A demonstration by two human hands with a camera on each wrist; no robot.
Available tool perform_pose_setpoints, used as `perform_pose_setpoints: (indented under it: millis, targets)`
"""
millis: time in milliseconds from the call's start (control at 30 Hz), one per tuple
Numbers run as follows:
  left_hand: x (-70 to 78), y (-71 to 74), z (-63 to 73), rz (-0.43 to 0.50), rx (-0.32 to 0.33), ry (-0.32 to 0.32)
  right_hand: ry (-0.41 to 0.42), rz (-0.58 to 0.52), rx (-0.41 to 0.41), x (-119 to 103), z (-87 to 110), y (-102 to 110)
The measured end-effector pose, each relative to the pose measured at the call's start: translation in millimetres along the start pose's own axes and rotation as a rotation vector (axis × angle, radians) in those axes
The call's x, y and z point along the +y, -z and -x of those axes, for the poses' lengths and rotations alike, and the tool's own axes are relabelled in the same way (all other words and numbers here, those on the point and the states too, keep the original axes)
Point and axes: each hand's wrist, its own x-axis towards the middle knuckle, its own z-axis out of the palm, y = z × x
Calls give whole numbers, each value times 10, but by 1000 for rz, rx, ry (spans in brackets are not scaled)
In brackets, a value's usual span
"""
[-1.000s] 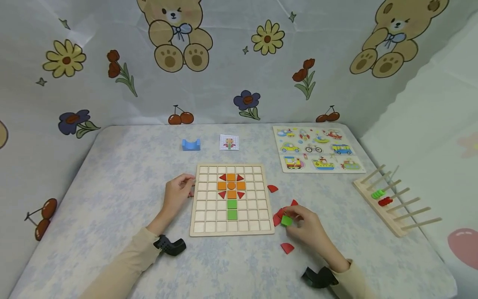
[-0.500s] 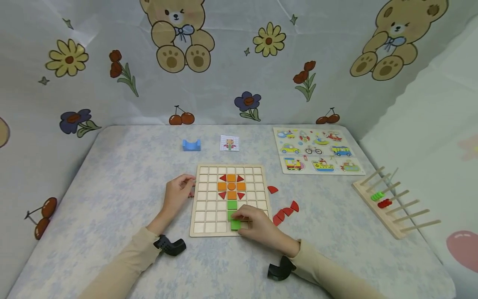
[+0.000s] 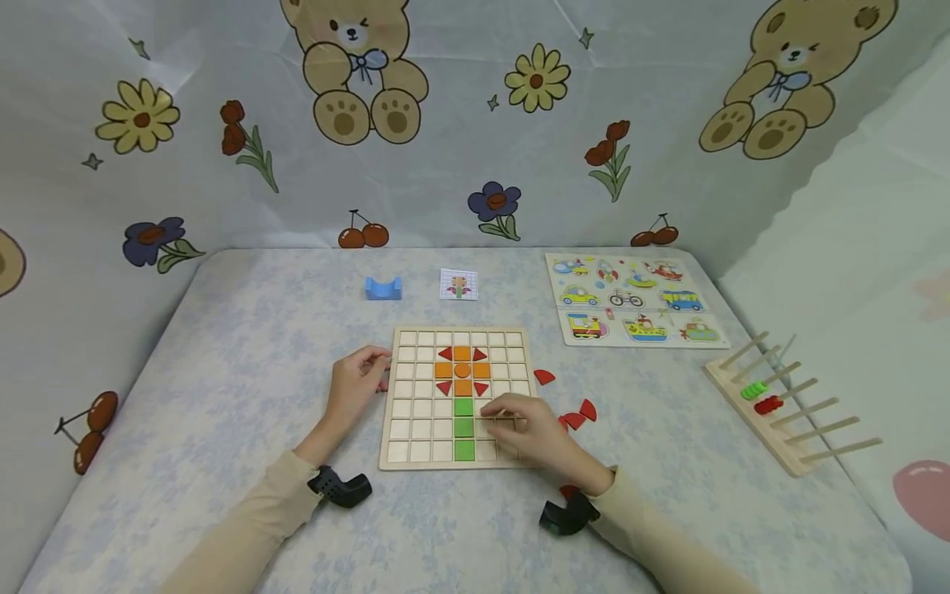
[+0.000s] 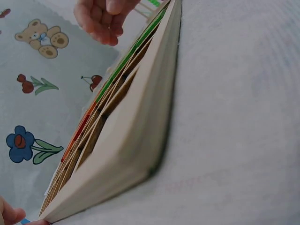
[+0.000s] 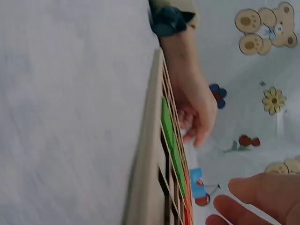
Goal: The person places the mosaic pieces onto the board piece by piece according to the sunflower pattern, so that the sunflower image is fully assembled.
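Observation:
A wooden grid board (image 3: 420,428) lies mid-table, bearing orange squares around an orange disc (image 3: 463,370), red triangles (image 3: 480,355) and a column of three green squares (image 3: 463,427). The lowest green square (image 3: 464,450) sits in the bottom row. Over the board's lower right, my right hand (image 3: 536,431) hovers with loosely bent fingers and holds nothing; its thumb and fingers (image 5: 255,190) are apart in the right wrist view. My left hand (image 3: 358,384) rests at the board's left edge, fingers relaxed, a fingertip right at the corner in the left wrist view.
Several red fan-shaped pieces (image 3: 545,377) lie right of the board, some partly hidden by my right arm. Behind it stand a blue curved block (image 3: 383,289) and a pattern card (image 3: 458,285). A vehicle puzzle (image 3: 619,299) and a pegged bead rack (image 3: 764,412) are at the right.
My right hand carried a green square leftward from beside the red pieces, set it in the column's bottom cell and let go, then drew slightly right. My left hand stayed put.

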Motion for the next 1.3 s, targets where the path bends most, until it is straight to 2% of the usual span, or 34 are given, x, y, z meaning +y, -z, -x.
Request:
perform_pose_setpoints:
  millis: [200, 267, 367, 500, 600, 767, 867, 1000, 1133, 1300]
  targets:
    - [-10, 22, 18, 4, 6, 15, -189, 115, 267, 248, -61, 356]
    - [-21, 33, 26, 4, 8, 22, -251, 146, 297, 348, -68, 415]
    - [-40, 39, 34, 2, 13, 24, -308, 184, 270, 481, -69, 448]
    - [-37, 31, 33, 9, 0, 7, -304, 224, 249, 589, -71, 440]
    - [-24, 26, 31, 6, -4, 1, -282, 224, 279, 599, -78, 425]
    - [-24, 26, 24, -6, -1, 10, -193, 160, 320, 433, -92, 361]
    - [-30, 23, 15, -6, -7, 9, -108, 100, 294, 297, -101, 271]
    - [-22, 16, 6, -4, -6, 3, -38, -7, 177, 199, -131, 117]
    - [-12, 4, 1, 3, -4, -3, -52, -57, 55, 179, -173, 0]
    - [-12, 2, -2, -10, -11, -2, -110, -94, 27, 137, -191, -40]
